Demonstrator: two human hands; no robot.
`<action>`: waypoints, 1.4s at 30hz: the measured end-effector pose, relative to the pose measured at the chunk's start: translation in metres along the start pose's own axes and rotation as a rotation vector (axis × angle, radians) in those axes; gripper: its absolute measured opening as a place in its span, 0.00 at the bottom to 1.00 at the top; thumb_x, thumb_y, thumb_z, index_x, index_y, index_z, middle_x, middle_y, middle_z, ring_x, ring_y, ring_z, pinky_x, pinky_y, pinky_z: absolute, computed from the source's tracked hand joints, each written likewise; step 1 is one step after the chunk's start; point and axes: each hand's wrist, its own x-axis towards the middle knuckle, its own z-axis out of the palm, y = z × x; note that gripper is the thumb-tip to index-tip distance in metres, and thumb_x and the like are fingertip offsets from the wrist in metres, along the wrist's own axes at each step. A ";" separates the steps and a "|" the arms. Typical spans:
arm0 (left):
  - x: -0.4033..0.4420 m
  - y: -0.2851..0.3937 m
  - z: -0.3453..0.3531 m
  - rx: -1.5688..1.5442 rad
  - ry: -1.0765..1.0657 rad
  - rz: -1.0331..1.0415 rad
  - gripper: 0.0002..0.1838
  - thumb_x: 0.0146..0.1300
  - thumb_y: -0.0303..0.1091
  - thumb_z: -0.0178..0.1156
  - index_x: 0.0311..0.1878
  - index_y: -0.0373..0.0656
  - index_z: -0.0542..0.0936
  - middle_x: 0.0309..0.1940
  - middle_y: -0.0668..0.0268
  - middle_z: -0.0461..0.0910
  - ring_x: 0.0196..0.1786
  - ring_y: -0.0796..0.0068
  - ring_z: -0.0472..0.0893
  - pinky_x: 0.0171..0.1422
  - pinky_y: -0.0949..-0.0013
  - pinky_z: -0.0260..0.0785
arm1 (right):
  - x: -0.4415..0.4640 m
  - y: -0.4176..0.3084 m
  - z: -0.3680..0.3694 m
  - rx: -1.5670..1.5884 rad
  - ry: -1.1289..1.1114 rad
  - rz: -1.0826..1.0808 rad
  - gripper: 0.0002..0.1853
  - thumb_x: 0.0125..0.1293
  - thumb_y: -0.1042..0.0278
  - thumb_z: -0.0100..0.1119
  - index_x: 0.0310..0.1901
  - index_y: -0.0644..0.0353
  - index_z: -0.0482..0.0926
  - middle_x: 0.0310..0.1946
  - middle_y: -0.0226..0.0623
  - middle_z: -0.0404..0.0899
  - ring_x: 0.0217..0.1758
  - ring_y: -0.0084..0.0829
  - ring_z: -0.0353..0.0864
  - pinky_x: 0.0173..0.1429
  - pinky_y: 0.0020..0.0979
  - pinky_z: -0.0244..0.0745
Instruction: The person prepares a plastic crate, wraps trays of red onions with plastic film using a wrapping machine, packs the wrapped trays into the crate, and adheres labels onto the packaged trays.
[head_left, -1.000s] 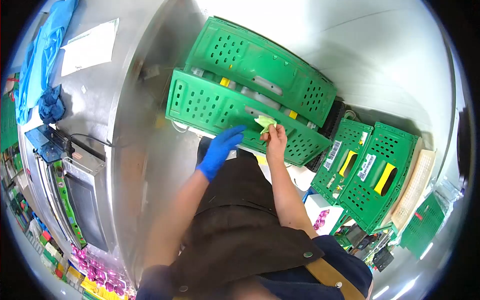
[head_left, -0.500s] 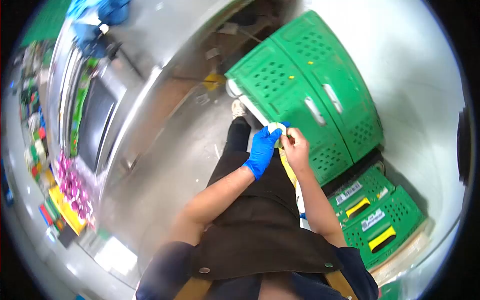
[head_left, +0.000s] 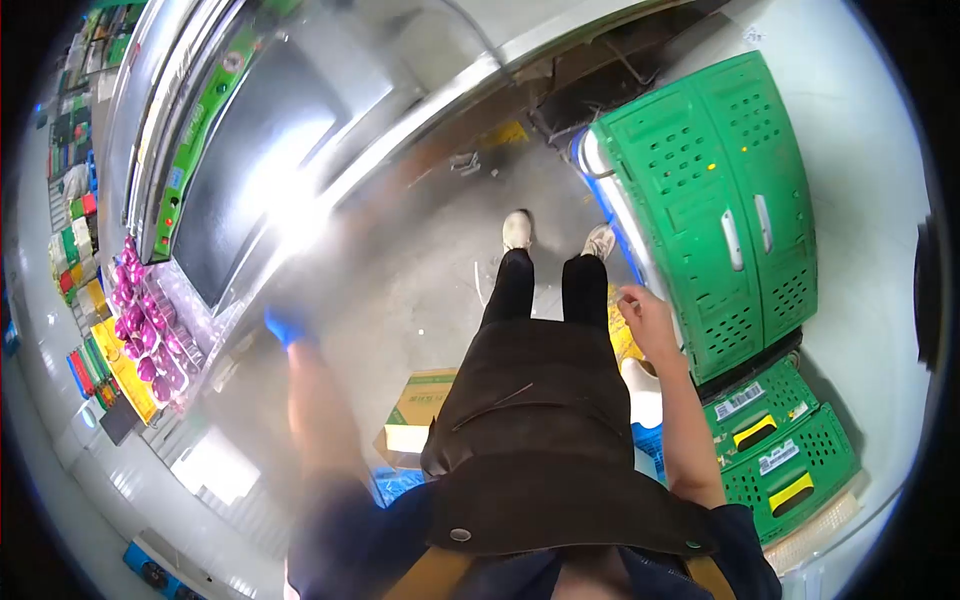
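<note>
1. One head-worn camera gives the only view, looking from above, forward and steeply down the wearer's front.
2. Close below the lens, the dark apron [head_left: 530,440] fills the lower middle; the shoes [head_left: 517,230] and floor [head_left: 430,245] lie farther off.
3. Its wide, rounded field bends straight edges and darkens at the corners.
4. It takes in the left hand [head_left: 287,328], right hand [head_left: 648,318], bench [head_left: 425,50] at upper left and green crates [head_left: 690,215] at right.
</note>
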 end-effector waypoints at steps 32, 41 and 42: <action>-0.562 -0.135 0.525 0.790 -1.783 1.332 0.35 0.55 0.30 0.61 0.69 0.50 0.65 0.66 0.56 0.68 0.69 0.54 0.65 0.72 0.53 0.55 | 0.020 0.103 -0.346 -0.554 1.007 -0.069 0.22 0.55 0.44 0.65 0.38 0.56 0.84 0.34 0.33 0.80 0.39 0.38 0.78 0.44 0.38 0.73; -0.607 -0.078 0.518 1.064 -1.873 1.705 0.21 0.57 0.42 0.61 0.53 0.45 0.77 0.40 0.58 0.76 0.51 0.55 0.73 0.66 0.49 0.59 | 0.009 0.110 -0.351 -0.615 1.163 -0.435 0.11 0.59 0.66 0.62 0.43 0.55 0.80 0.41 0.34 0.78 0.47 0.41 0.76 0.53 0.39 0.70; -0.608 -0.054 0.499 1.169 -1.886 1.713 0.16 0.58 0.42 0.61 0.47 0.46 0.78 0.37 0.58 0.75 0.46 0.55 0.73 0.58 0.53 0.63 | -0.001 0.108 -0.337 -0.567 1.137 -0.520 0.10 0.59 0.69 0.61 0.43 0.56 0.80 0.42 0.36 0.79 0.48 0.41 0.75 0.54 0.39 0.70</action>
